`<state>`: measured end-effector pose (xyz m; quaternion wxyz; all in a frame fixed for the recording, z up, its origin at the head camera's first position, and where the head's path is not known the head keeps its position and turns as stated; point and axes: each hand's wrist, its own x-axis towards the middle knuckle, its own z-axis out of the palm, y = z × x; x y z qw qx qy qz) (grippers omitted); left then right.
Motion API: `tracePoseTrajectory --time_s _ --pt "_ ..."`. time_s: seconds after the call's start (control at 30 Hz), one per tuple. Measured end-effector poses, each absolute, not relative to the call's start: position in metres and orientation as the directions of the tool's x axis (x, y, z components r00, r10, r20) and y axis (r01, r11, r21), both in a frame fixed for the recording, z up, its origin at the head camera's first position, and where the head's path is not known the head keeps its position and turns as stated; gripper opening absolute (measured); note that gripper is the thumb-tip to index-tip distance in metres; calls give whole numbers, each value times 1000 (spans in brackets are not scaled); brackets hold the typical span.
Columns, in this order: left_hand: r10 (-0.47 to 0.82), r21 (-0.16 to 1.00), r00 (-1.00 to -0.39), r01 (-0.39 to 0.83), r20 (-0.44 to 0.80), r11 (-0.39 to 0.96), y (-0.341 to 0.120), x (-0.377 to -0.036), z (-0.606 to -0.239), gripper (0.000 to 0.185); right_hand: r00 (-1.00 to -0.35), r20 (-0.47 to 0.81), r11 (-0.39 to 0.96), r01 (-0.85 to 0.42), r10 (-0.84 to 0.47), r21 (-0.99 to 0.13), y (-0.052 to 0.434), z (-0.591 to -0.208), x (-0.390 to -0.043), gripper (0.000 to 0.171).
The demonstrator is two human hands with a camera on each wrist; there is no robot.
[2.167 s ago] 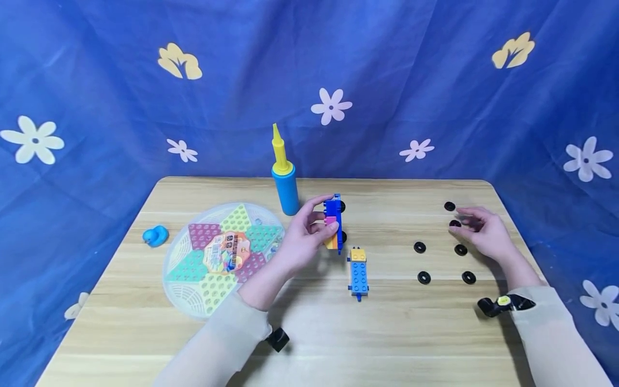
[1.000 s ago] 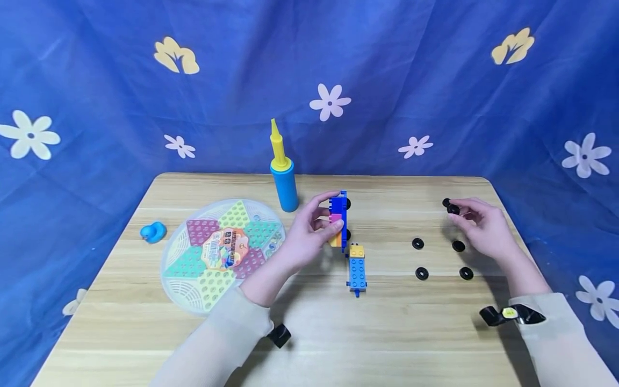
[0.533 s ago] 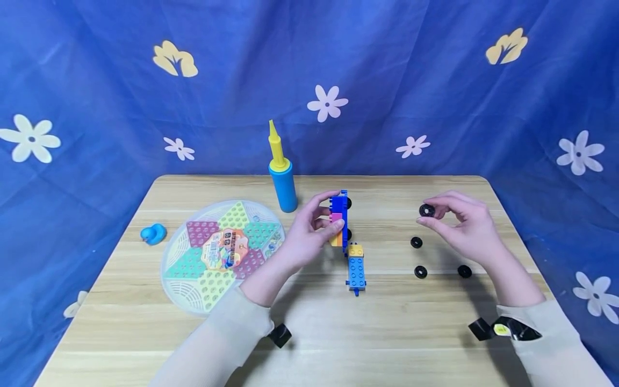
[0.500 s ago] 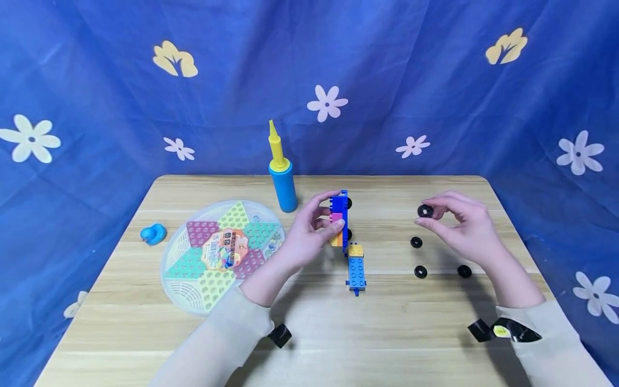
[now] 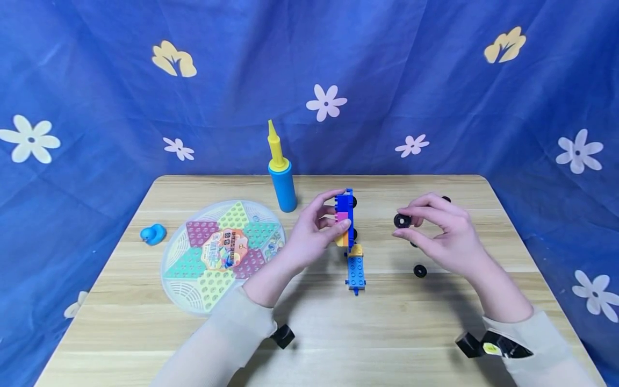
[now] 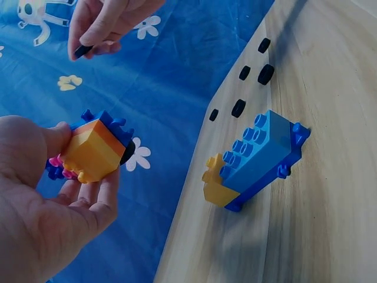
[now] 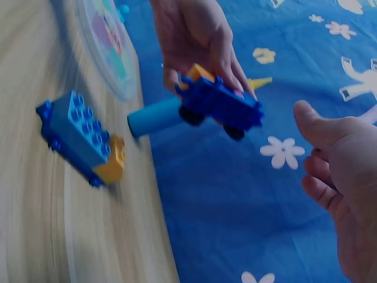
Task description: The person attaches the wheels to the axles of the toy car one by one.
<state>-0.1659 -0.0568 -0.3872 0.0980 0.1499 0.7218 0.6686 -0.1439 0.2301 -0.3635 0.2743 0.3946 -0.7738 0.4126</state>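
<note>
My left hand (image 5: 333, 214) grips a small block car (image 5: 344, 217) of blue, pink and orange bricks, held on its side above the wooden table (image 5: 338, 333), with black wheels on its far face. My right hand (image 5: 409, 223) pinches a black wheel (image 5: 401, 220) between thumb and fingers, a short way right of the car and apart from it. A blue brick with a yellow end (image 5: 356, 267) lies on the table just below the car. In the left wrist view the block car (image 6: 94, 150) sits in my fingers and the wheel (image 6: 82, 51) shows in the right hand. The right wrist view shows the car (image 7: 221, 103).
Loose black wheels (image 5: 419, 271) lie on the table's right half, some hidden behind my right hand. A blue and yellow pump (image 5: 282, 177) stands at the back. A round checkers board (image 5: 224, 252) and a blue duck (image 5: 153, 234) lie at the left. Blue flowered cloth hangs behind.
My right hand has lifted a black wheel from the table's right side and carried it left towards the block car. The left hand has shifted the car slightly right.
</note>
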Motion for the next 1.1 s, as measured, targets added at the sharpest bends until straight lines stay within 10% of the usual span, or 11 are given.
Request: tracePoseTrajectory --time_s 1.1 --pt "349 995 -933 98 91 3 -49 -164 -385 61 -636 665 323 -772 -392 -547 164 -392 -135 34"
